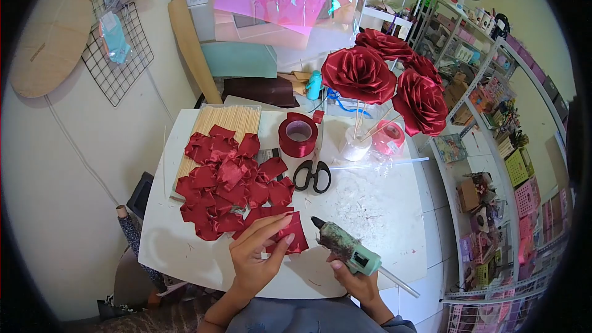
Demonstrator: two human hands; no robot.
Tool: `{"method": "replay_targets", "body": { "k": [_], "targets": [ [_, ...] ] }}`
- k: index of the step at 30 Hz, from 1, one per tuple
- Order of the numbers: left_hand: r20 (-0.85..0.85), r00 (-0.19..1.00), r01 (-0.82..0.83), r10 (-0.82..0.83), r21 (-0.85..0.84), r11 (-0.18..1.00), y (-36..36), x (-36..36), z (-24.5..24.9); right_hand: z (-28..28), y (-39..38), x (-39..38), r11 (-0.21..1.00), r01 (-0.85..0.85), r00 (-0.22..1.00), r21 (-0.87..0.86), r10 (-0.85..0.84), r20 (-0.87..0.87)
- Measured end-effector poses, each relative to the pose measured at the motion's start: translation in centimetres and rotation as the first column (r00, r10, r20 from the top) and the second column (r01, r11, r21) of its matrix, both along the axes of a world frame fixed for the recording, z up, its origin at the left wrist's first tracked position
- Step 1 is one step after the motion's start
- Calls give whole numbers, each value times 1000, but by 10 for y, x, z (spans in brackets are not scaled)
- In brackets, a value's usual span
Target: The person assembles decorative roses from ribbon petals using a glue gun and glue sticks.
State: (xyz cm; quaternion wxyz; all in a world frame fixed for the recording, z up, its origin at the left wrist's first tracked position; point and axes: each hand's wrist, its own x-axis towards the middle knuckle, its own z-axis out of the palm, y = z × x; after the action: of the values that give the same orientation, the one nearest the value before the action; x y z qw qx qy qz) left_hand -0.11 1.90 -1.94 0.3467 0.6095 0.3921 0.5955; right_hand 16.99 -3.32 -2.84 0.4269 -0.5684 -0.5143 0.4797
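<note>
In my right hand is a green hot glue gun, with a clear glue stick sticking out of its back. Its dark, stained nozzle points up and left, a short way from a square red satin ribbon piece. The thumb of my left hand presses on that piece; some of its fingers reach across the upper edge, and part of the grip is hidden. Left of it lies a heap of folded red satin petals. Black-handled scissors rest beyond my hands.
A red ribbon roll and a bundle of wooden sticks lie on the white table. At the back right, several red ribbon roses stand on sticks in a white holder. Crowded shelves line the right side.
</note>
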Motion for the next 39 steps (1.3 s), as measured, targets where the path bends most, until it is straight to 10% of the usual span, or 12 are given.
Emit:
{"method": "replay_targets", "body": {
  "k": [13, 26, 28, 39],
  "targets": [
    [67, 997, -40, 40, 2, 999, 2, -5, 0, 8, -1, 1, 973, -221, 956, 65, 203, 214],
    [112, 993, -12, 19, -57, 998, 0, -6, 3, 7, 6, -1, 990, -67, 969, 123, 35, 244],
    [191, 982, 14, 4, -93, 996, 1, -7, 0, 9, 8, 1, 965, 79, 894, 251, -180, 411],
    [596, 792, 322, -132, -224, 920, 2, -14, 3, 14, 4, 15, 975, 8, 687, 222, -167, 707]
  ]
}}
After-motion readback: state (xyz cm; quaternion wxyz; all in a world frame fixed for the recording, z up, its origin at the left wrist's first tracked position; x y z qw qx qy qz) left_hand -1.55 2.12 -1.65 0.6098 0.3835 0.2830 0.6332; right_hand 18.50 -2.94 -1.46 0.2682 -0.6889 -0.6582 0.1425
